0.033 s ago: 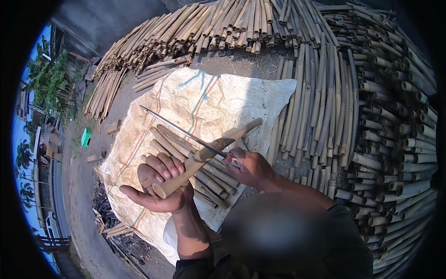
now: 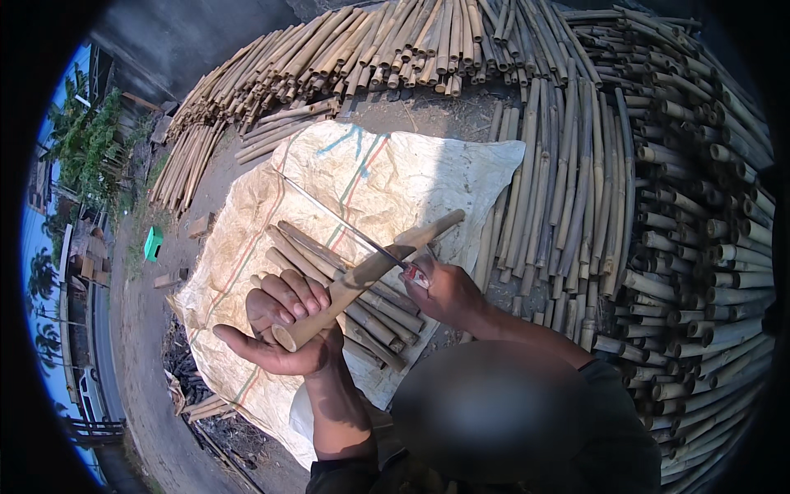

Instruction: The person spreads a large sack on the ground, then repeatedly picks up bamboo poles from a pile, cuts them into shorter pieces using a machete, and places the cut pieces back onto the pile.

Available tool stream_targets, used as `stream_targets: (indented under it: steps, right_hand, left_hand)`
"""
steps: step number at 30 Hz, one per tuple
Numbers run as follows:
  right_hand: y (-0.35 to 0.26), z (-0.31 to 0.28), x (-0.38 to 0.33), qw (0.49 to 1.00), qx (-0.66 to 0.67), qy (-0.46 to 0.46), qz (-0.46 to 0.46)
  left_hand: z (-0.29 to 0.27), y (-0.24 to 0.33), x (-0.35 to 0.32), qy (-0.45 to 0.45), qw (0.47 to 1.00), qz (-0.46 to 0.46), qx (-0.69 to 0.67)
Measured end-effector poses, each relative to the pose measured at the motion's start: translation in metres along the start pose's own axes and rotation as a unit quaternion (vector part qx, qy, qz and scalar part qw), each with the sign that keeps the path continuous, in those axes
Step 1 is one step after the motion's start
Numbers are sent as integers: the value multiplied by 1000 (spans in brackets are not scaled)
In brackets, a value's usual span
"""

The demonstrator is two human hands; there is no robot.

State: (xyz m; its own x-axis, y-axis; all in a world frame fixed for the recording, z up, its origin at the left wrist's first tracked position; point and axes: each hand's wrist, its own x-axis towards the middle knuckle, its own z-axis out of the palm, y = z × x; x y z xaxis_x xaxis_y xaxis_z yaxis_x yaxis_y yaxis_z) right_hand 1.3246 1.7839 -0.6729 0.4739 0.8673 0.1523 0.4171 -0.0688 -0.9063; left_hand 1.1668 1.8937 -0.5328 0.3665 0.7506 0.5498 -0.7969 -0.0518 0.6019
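Outdoor yard, bare earth ground (image 2: 156, 346), sunlit; a woven plastic sack sheet (image 2: 370, 173) spread flat over it.

Item 1: left hand (image 2: 280, 325), fingers curled shut around the near end of a short bamboo piece (image 2: 362, 276), which slants up and to the right above the sheet.

Item 2: right hand (image 2: 440, 292), closed on the red-marked handle of a long thin blade (image 2: 346, 221); the blade lies across the bamboo piece near its middle and runs on up and left over the sheet.

Item 3: cut bamboo lengths (image 2: 346, 292), a small loose stack on the sheet directly beneath both hands, partly hidden by them.

Item 4: green box (image 2: 152, 244), on the ground left of the sheet, contents not visible.

Item 5: stacked bamboo poles (image 2: 658, 214), banked thickly to the right and curving round behind the sheet.

Change against the earlier view: none seen; hands, blade and bamboo piece hold the same places.
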Motion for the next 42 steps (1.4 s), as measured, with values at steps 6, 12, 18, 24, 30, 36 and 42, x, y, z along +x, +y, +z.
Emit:
stream_targets:
  steps: [6,12,18,24,30,36,42]
  right_hand:
    - [-3,-12,-7,997,-41,-58,30]
    - [-7,-22,-8,995,-49,-7,84]
    - [-9,-32,-13,998,-33,0,61]
    - [-8,-37,-12,997,-55,-28,39]
    - [18,-36,-21,992,-99,-23,72]
    - [96,-22,-37,956,-136,20,259]
    - [137,30,-86,945,-67,32,319]
  left_hand:
    - [-2,1,-1,-40,996,-46,-69]
    - [1,0,2,-104,989,-73,-71]
    - [-1,-2,15,-188,966,-140,-110]
    - [3,-7,23,-226,956,-142,-118]
    - [6,-8,28,-235,952,-158,-112]
    - [-18,-20,-2,10,961,-278,1]
    - [-46,-73,-102,153,672,-725,18]
